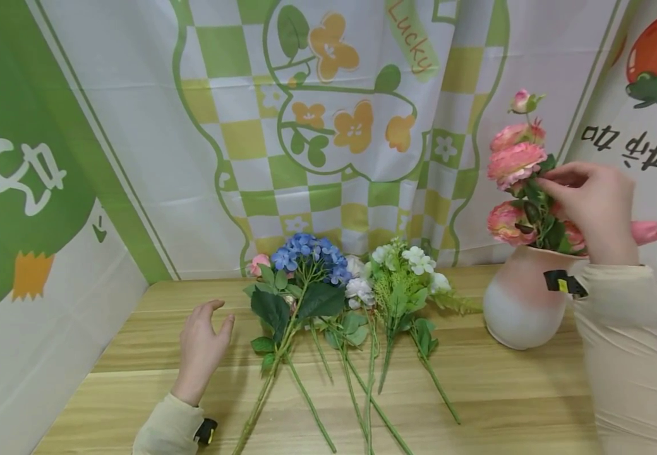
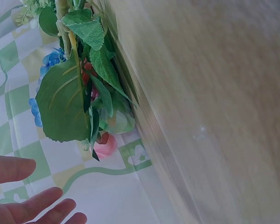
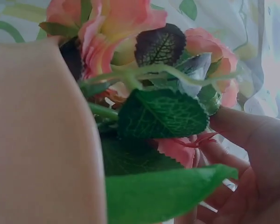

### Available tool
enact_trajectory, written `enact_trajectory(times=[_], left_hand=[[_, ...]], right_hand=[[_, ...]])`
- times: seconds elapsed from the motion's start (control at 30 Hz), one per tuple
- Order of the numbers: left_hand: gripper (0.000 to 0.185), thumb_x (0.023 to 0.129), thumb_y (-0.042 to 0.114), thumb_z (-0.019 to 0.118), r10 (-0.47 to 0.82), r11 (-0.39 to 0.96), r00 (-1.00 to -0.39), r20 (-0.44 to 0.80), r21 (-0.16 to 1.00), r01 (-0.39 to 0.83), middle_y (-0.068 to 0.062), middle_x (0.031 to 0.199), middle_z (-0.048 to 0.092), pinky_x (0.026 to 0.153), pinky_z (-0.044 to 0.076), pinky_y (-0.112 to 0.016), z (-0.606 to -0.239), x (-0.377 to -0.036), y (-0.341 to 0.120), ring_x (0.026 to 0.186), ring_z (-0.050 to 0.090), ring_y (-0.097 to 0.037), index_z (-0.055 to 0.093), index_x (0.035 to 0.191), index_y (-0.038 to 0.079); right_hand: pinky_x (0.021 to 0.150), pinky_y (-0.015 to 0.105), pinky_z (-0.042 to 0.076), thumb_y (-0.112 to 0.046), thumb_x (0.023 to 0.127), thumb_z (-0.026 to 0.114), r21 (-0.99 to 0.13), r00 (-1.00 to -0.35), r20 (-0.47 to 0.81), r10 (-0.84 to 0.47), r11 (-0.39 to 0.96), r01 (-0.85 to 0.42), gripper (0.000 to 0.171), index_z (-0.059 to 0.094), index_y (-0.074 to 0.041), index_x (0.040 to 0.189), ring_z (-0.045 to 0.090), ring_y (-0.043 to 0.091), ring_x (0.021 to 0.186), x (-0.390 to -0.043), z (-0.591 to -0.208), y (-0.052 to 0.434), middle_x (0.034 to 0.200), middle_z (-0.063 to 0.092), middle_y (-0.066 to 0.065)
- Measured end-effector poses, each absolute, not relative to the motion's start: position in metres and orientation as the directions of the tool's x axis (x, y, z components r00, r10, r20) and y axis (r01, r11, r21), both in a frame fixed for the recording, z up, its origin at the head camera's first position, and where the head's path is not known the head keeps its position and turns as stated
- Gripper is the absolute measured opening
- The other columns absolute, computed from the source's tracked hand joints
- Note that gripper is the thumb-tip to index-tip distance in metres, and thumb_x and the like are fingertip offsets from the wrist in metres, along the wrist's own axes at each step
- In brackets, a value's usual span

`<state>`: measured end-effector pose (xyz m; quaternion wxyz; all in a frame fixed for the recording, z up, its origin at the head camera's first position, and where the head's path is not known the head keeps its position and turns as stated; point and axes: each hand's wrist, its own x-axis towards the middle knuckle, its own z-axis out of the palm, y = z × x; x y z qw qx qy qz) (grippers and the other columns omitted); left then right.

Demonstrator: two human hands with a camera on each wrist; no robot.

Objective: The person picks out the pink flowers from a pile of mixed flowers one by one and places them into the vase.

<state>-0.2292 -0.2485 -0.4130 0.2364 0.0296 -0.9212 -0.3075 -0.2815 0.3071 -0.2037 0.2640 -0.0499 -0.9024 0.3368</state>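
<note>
Pinching the pink flowers [image 1: 515, 163] just under a large bloom, the right hand [image 1: 598, 205] is holding thumb and forefinger together, whether on stem or leaf I cannot tell; the flowers are standing in the vase [image 1: 524, 306], blooms rising above its rim; the left hand [image 1: 203, 344] is holding nothing, fingers relaxed and apart, near the blue hydrangea [image 1: 311, 256]; good arranging is probably calling for a light stem hold, sparing petals, with the left hand steadying the vase.

On the head view, I observe the right grip [image 1: 601, 205] pinching the pink flowers [image 1: 515, 164] in the vase [image 1: 524, 306]; the left grip [image 1: 204, 341] hangs relaxed near the blue hydrangea [image 1: 311, 256].
</note>
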Motion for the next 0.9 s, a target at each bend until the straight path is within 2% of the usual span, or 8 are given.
enact_trajectory(times=[0.07,0.2,0.37,0.53,0.63,0.7,0.77,0.9], left_hand=[[0.039,0.091,0.014,0.061,-0.201,0.810,-0.886,0.418,0.579,0.090,-0.028,0.127,0.053,0.096,0.037,-0.060,-0.413,-0.229,-0.248,0.118,0.047,-0.044,0.054,0.123,-0.007],[0.039,0.090,0.014,0.061,-0.202,0.813,-0.885,0.419,0.576,0.088,-0.028,0.126,0.053,0.095,0.037,-0.061,-0.413,-0.229,-0.248,0.117,0.048,-0.045,0.055,0.123,-0.007],[0.039,0.090,0.014,0.061,-0.200,0.813,-0.885,0.420,0.576,0.089,-0.028,0.125,0.053,0.095,0.037,-0.060,-0.412,-0.229,-0.248,0.116,0.048,-0.045,0.055,0.122,-0.008],[0.039,0.091,0.014,0.061,-0.202,0.811,-0.886,0.416,0.579,0.087,-0.028,0.126,0.053,0.095,0.037,-0.061,-0.412,-0.228,-0.248,0.117,0.047,-0.045,0.055,0.122,-0.008],[0.039,0.090,0.014,0.061,-0.205,0.811,-0.884,0.420,0.579,0.086,-0.028,0.126,0.053,0.096,0.036,-0.060,-0.411,-0.228,-0.248,0.117,0.047,-0.045,0.055,0.122,-0.007],[0.039,0.090,0.014,0.061,-0.206,0.813,-0.881,0.425,0.575,0.087,-0.028,0.126,0.053,0.096,0.036,-0.060,-0.411,-0.228,-0.248,0.117,0.047,-0.045,0.055,0.122,-0.007],[0.039,0.090,0.014,0.061,-0.206,0.815,-0.879,0.431,0.573,0.090,-0.028,0.125,0.054,0.096,0.036,-0.060,-0.412,-0.228,-0.248,0.116,0.048,-0.045,0.056,0.121,-0.007],[0.039,0.090,0.014,0.061,-0.206,0.813,-0.878,0.432,0.574,0.092,-0.028,0.126,0.054,0.097,0.036,-0.060,-0.412,-0.228,-0.248,0.117,0.048,-0.045,0.056,0.121,-0.008]], right_hand=[[0.047,0.015,0.045,-0.045,0.086,0.064,-0.630,-0.862,0.428,0.271,0.773,-0.070,0.049,0.065,-0.004,0.113,0.053,-0.007,0.050,-0.283,-0.203,0.307,0.059,0.043,-0.039],[0.046,0.016,0.045,-0.039,0.088,0.064,-0.631,-0.871,0.416,0.260,0.773,-0.070,0.044,0.066,-0.003,0.113,0.054,-0.006,0.050,-0.285,-0.204,0.307,0.056,0.044,-0.039],[0.049,0.017,0.049,-0.032,0.090,0.063,-0.644,-0.903,0.369,0.222,0.761,-0.076,0.038,0.067,-0.003,0.115,0.054,-0.006,0.055,-0.289,-0.202,0.309,0.063,0.053,-0.031],[0.052,0.020,0.051,-0.043,0.088,0.063,-0.642,-0.929,0.318,0.192,0.764,-0.062,0.053,0.064,-0.001,0.120,0.057,-0.004,0.057,-0.292,-0.200,0.314,0.069,0.058,-0.025],[0.052,0.020,0.050,-0.049,0.085,0.064,-0.613,-0.934,0.324,0.151,0.785,-0.086,0.061,0.063,0.001,0.120,0.058,-0.003,0.057,-0.295,-0.198,0.316,0.077,0.066,-0.013],[0.051,0.019,0.048,-0.048,0.086,0.063,-0.580,-0.929,0.345,0.131,0.808,-0.102,0.060,0.064,0.002,0.118,0.056,-0.003,0.057,-0.297,-0.197,0.317,0.080,0.068,-0.006],[0.051,0.019,0.046,-0.045,0.087,0.063,-0.566,-0.923,0.362,0.128,0.817,-0.109,0.055,0.065,0.002,0.116,0.053,-0.004,0.056,-0.299,-0.196,0.318,0.079,0.068,-0.006],[0.049,0.019,0.046,-0.038,0.089,0.062,-0.616,-0.921,0.341,0.190,0.785,-0.067,0.048,0.064,0.002,0.116,0.055,-0.003,0.052,-0.297,-0.196,0.319,0.060,0.058,-0.026]])
